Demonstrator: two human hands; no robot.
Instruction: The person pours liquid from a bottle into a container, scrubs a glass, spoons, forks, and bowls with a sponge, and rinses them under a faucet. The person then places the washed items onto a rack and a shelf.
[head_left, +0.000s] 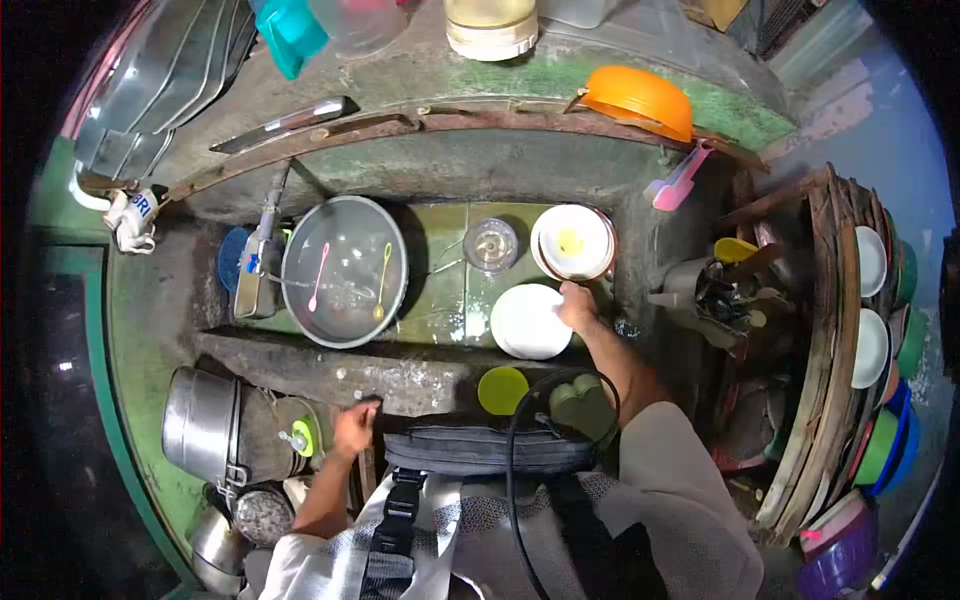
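Note:
My right hand (pixel 578 307) grips the right rim of a white plate (pixel 531 321) in the sunken wash area. Just beyond it lies another white plate (pixel 572 243) with yellow residue, on top of other dishes. A clear glass (pixel 491 247) stands left of these plates. My left hand (pixel 354 428) hangs by the near ledge, fingers loosely curled and partly in shadow; I see nothing held in it. At the left, a large grey basin (pixel 345 203) holds water, a pink spoon (pixel 319 277) and a yellow spoon (pixel 383 281).
A tap (pixel 254 262) reaches over the basin from the left. On the near ledge sits a yellow-green cup (pixel 502 390). A knife (pixel 285 124) and an orange bowl (pixel 640 100) lie along the back ledge. Metal pots (pixel 198 425) stand lower left; a wooden rack (pixel 825 350) holds dishes at right.

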